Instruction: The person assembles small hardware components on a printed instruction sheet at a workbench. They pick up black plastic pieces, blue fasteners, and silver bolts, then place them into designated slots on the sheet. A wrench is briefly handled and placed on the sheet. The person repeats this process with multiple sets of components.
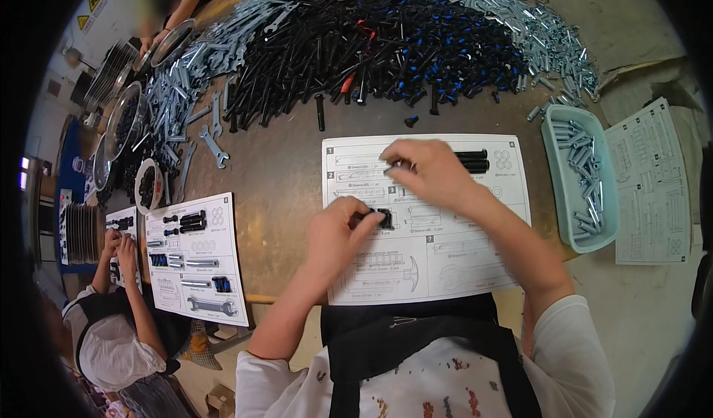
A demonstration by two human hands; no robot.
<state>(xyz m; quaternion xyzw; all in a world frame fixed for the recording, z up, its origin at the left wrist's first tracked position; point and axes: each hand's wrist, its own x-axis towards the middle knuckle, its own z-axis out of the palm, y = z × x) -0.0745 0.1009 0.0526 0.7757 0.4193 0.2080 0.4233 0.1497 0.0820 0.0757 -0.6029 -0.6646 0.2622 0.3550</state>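
Note:
A white printed sheet (pixel 445 269) with outlined part drawings lies on the brown table in front of me. My left hand (pixel 338 236) rests on the sheet, its fingers pinched on small black bolts (pixel 380 217) near the sheet's middle. My right hand (pixel 427 171) is above it on the sheet's upper part, fingers curled on a black bolt (pixel 392 168) that it touches down on the paper. Two longer black bolts (pixel 474 160) lie on the sheet just right of that hand.
A large heap of black bolts (pixel 371 39) and silver spanners (pixel 200 84) fills the far table. A light blue tray (pixel 583 184) of silver bolts stands at the right, beside another sheet (pixel 653 188). At the left lies a filled sheet (pixel 193 255); a person's hands (pixel 119 251) work beside it.

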